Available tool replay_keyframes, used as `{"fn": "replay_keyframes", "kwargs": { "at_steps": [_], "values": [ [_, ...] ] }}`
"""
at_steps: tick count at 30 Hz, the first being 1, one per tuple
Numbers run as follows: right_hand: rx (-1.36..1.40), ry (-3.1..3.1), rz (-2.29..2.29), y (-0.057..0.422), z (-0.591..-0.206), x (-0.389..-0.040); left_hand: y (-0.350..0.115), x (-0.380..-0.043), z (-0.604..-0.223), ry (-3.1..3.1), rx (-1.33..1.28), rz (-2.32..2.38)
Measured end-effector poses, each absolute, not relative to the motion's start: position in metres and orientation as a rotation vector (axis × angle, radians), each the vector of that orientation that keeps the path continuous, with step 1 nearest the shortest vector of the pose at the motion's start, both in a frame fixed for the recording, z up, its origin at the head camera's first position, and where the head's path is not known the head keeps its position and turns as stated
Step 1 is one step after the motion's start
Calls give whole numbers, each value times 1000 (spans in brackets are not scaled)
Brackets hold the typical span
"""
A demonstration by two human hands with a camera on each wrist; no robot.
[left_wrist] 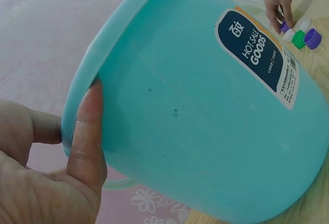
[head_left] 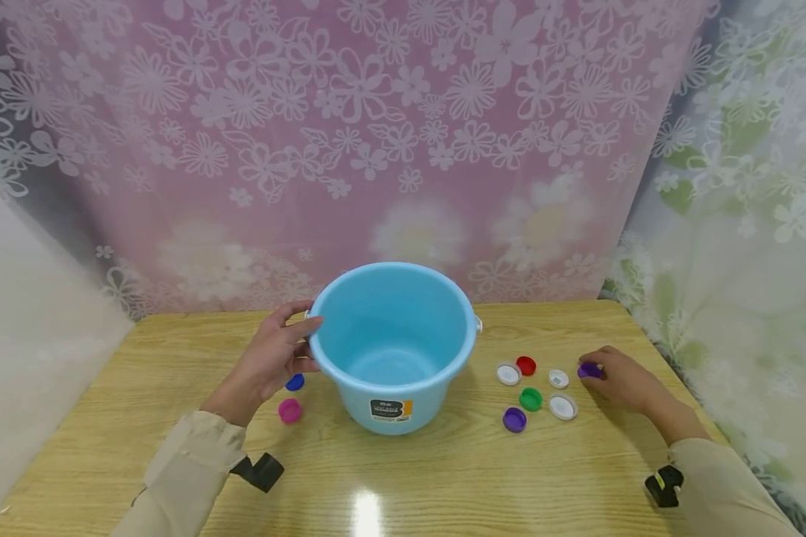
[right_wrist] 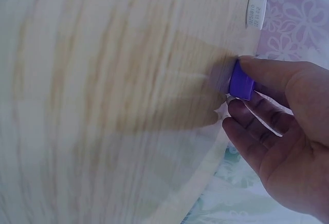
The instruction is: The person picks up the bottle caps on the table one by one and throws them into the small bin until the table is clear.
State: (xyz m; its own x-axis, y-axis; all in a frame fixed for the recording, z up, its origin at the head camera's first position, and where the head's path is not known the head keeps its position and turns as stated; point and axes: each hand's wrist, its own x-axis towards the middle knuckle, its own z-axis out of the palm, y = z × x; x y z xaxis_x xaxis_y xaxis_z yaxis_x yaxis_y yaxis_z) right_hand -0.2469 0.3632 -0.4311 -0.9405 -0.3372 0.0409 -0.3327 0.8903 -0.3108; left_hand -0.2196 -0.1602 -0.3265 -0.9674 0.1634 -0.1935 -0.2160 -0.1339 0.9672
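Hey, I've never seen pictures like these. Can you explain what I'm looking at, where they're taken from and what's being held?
There's no robot here, just a person working bare-handed. The wide picture comes from a head-worn camera looking forward and down. The other two are taken from the wrists, each looking at that hand's work.

On the wood-grain table stands a light blue bucket. The left hand grips its rim; near that hand lie a blue cap and a pink cap.

Right of the bucket lie a red cap, a green cap, a purple cap and three whitish lids. The right hand pinches another purple cap.
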Motion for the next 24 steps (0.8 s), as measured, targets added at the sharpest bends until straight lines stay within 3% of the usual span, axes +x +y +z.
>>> {"fn": "replay_keyframes", "kwargs": {
  "at_steps": [14, 24],
  "values": [
    [-411, 3043, -647, 364, -425, -247, -157, -220, -326, 1886, -67, 2192],
    [-577, 3130, -726, 337, -383, -252, -159, -216, -330, 1896, -82, 2201]
  ]
}}
